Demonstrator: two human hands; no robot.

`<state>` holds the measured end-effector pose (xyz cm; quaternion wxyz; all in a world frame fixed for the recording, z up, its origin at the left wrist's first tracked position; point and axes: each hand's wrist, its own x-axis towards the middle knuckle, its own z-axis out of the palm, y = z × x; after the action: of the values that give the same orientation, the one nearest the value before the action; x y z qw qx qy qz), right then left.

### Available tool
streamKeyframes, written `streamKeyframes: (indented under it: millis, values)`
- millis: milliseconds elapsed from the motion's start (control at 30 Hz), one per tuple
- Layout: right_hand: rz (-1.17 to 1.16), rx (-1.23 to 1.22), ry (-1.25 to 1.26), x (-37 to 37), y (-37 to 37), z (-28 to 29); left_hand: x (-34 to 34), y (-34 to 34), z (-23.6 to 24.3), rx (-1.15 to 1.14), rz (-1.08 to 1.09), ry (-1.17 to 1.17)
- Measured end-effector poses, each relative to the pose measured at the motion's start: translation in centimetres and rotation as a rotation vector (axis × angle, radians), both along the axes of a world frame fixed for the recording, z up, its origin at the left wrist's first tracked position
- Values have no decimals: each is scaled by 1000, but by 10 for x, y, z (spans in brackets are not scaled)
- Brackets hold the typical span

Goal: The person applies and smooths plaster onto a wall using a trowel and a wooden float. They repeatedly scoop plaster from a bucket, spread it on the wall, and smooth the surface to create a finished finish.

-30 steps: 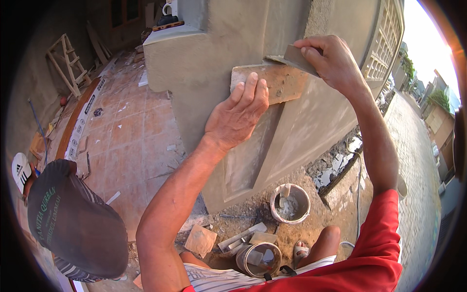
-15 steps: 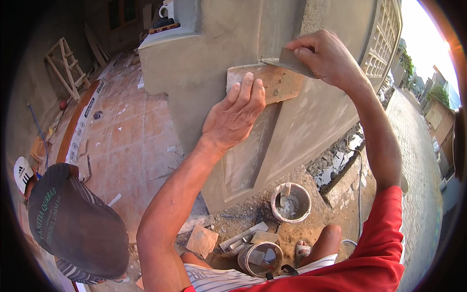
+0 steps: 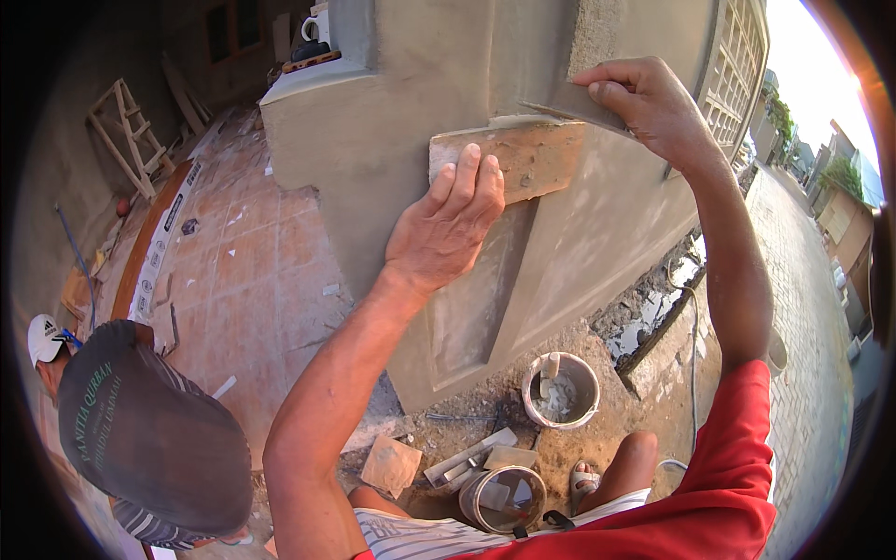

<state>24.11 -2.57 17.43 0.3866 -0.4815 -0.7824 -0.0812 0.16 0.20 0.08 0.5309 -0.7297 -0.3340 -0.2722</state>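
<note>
The left hand (image 3: 448, 229) is raised on a bare forearm that climbs from the lower edge, wrist slightly bent back. Its four fingers (image 3: 467, 182) lie flat, close together and pointing up, the thumb spread off to the left below them. The right hand (image 3: 653, 103) reaches higher on a nearly straight arm in a red sleeve. Its fingers curl leftward, the thumb tucked under the forefinger in what seems a pinch, though the fingertips are partly hidden.
</note>
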Motion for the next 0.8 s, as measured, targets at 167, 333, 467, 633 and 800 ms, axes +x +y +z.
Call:
streamKeyframes:
  millis: [167,333,467,633,800]
  values:
    - [-3,13,28,-7,7,-4,-1,-2,1,-8,-1,5]
    - [-36,51,-55,-9,12,-6,-2,-2,1,-13,8,7]
    - [-13,95,-86,-8,12,-7,-1,-3,2,-17,2,3]
    - [-128,27,-125,-27,-3,-9,-2,-1,1,-19,-2,-1]
    - [-78,122,-217,-19,2,-14,1,-2,1,-27,0,-2]
